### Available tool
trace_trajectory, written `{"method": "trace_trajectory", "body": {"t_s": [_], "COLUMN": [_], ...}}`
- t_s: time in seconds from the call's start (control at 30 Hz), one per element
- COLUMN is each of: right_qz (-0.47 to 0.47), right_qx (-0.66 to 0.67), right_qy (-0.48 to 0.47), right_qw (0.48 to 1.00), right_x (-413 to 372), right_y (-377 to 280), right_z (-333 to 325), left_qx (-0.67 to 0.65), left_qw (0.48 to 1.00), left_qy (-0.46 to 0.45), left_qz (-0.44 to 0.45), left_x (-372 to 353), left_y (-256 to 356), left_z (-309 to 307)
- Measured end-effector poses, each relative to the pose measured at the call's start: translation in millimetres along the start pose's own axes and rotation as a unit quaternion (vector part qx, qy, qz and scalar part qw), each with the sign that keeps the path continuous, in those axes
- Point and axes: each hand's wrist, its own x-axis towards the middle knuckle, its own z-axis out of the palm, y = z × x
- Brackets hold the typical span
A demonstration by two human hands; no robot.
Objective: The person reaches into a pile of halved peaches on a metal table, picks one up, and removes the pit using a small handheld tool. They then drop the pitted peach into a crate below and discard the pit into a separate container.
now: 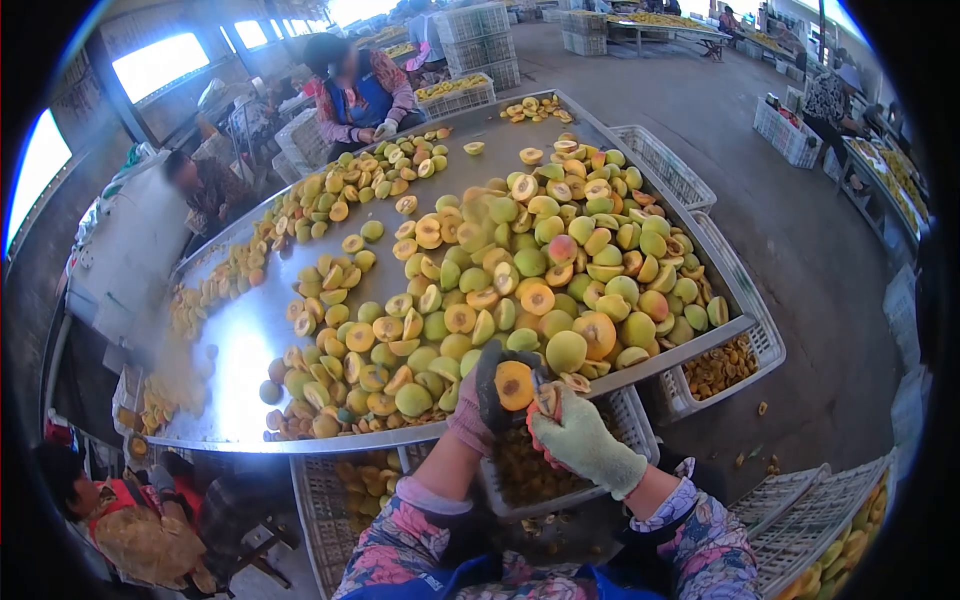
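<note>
My left hand, in a dark-coated pink glove, is closed around a peach half whose orange cut face is turned up toward me. Close beside it, my right hand wears a pale green glove and grips a small hand tool with a reddish handle; its metal end is near the fruit and partly hidden by the fingers. Both hands are just off the near edge of a metal table. A large heap of halved peaches, green-yellow outside and orange inside, lies on that table.
Below my hands stands a plastic crate with dark scraps in it. Another crate of scraps is at the right, and one with peach pieces is at the left. Co-workers sit around the table. Fruit-filled crates stand at lower right.
</note>
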Motion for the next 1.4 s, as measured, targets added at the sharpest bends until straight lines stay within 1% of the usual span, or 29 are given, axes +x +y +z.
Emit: {"method": "trace_trajectory", "body": {"t_s": [0.07, 0.1, 0.13, 0.17, 0.2, 0.23, 0.3, 0.33, 0.37, 0.4, 0.43, 0.53, 0.6, 0.63, 0.67, 0.7, 0.73, 0.77, 0.8, 0.83, 0.87, 0.9, 0.97, 1.0, 1.07, 1.1, 1.17, 1.3, 1.4], "right_qz": [0.031, -0.001, 0.01, 0.02, 0.029, 0.03, 0.093, 0.091, 0.119, 0.146, 0.142, 0.129, 0.085, 0.067, 0.067, 0.01, -0.048, -0.047, -0.109, -0.17, -0.169, -0.167, -0.163, -0.159, -0.155, -0.138, -0.12, -0.105, -0.097], "right_qx": [0.144, 0.121, 0.122, 0.122, 0.121, 0.121, 0.19, 0.189, 0.204, 0.22, 0.22, 0.239, 0.235, 0.192, 0.192, 0.05, -0.094, -0.093, -0.201, -0.305, -0.305, -0.297, -0.289, -0.292, -0.295, -0.299, -0.302, -0.35, -0.374], "right_qy": [0.071, 0.107, 0.11, 0.091, 0.072, 0.074, 0.033, 0.034, 0.038, 0.043, 0.046, 0.052, 0.032, 0.039, 0.036, 0.065, 0.093, 0.091, 0.115, 0.139, 0.139, 0.137, 0.137, 0.138, 0.141, 0.137, 0.132, 0.11, 0.1], "right_qw": [0.987, 0.987, 0.986, 0.988, 0.99, 0.99, 0.977, 0.977, 0.971, 0.964, 0.964, 0.961, 0.968, 0.978, 0.978, 0.997, 0.99, 0.99, 0.967, 0.927, 0.927, 0.93, 0.933, 0.933, 0.932, 0.934, 0.937, 0.924, 0.917], "right_x": [-1.8, 0.5, 1.5, 6.1, 9.9, 9.8, 9.9, 9.9, 10.7, 11.4, 10.7, 5.3, 5.0, 1.7, 1.2, 0.4, 0.0, -0.4, -1.1, -1.6, -2.4, -4.1, -5.6, -5.7, -5.5, -5.9, -6.8, -6.8, -4.0], "right_y": [-7.9, -5.1, -9.4, -5.5, -1.3, -2.0, -3.9, -4.1, -4.1, -4.5, -5.0, -0.3, 7.6, 3.1, 3.1, 4.1, 5.2, 7.2, 9.8, 11.4, 9.8, 6.5, 5.2, 6.1, 6.5, 6.6, 5.7, 7.8, 15.3], "right_z": [-3.7, -6.1, -9.8, -12.9, -15.5, -17.3, -20.3, -22.1, -24.2, -26.2, -25.9, -19.9, -15.9, -16.2, -16.8, -17.9, -18.0, -16.5, -15.1, -14.5, -13.9, -12.6, -11.1, -10.8, -9.7, -8.7, -6.5, -0.9, 2.1], "left_qx": [0.003, -0.261, -0.262, -0.04, 0.184, 0.183, 0.205, 0.204, -0.177, -0.521, -0.479, -0.439, -0.454, -0.283, -0.099, -0.097, -0.019, 0.059, 0.059, -0.084, -0.225, -0.224, -0.266, -0.265, -0.035, -0.035, 0.133, 0.152, 0.113], "left_qw": [1.0, 0.96, 0.959, 0.993, 0.973, 0.973, 0.955, 0.955, 0.971, 0.791, 0.821, 0.846, 0.839, 0.935, 0.985, 0.985, 0.995, 0.992, 0.992, 0.994, 0.965, 0.965, 0.935, 0.935, 0.997, 0.997, 0.988, 0.986, 0.993], "left_qy": [-0.028, -0.058, -0.06, -0.103, -0.141, -0.142, -0.144, -0.144, -0.146, -0.122, -0.134, -0.101, -0.097, -0.112, -0.121, -0.119, -0.099, -0.08, -0.08, -0.069, -0.055, -0.056, -0.059, -0.06, -0.057, -0.058, -0.013, -0.034, -0.026], "left_qz": [-0.004, -0.086, -0.089, -0.047, -0.002, -0.002, 0.158, 0.161, -0.075, -0.296, -0.279, -0.285, -0.285, -0.184, -0.076, -0.078, -0.003, 0.074, 0.073, -0.026, -0.124, -0.125, -0.229, -0.229, -0.042, -0.043, 0.084, 0.053, 0.013], "left_x": [-2.0, -4.1, -2.1, 3.1, 5.4, 3.9, 1.8, 1.5, 1.7, 2.2, 1.0, -1.5, -4.3, -4.0, -4.4, -6.2, -5.9, -5.6, -6.1, -7.2, -7.5, -6.8, -4.8, -4.9, -5.1, -4.9, -4.8, -3.4, -5.6], "left_y": [11.0, 1.8, 10.2, 26.8, 36.0, 33.1, 24.5, 26.5, 30.1, 34.3, 39.4, 45.2, 41.0, 36.0, 32.6, 30.8, 36.8, 39.8, 38.4, 36.2, 34.1, 31.8, 28.2, 29.0, 32.3, 30.6, 25.2, 19.6, 5.1], "left_z": [-2.8, -1.2, -2.8, -6.0, -9.1, -11.9, -17.0, -17.1, -16.7, -16.7, -18.5, -15.2, -15.4, -14.7, -13.9, -12.7, -9.6, -6.3, -2.3, 2.0, 4.3, 4.6, 6.1, 7.7, 11.1, 12.5, 14.1, 6.0, 2.7]}}
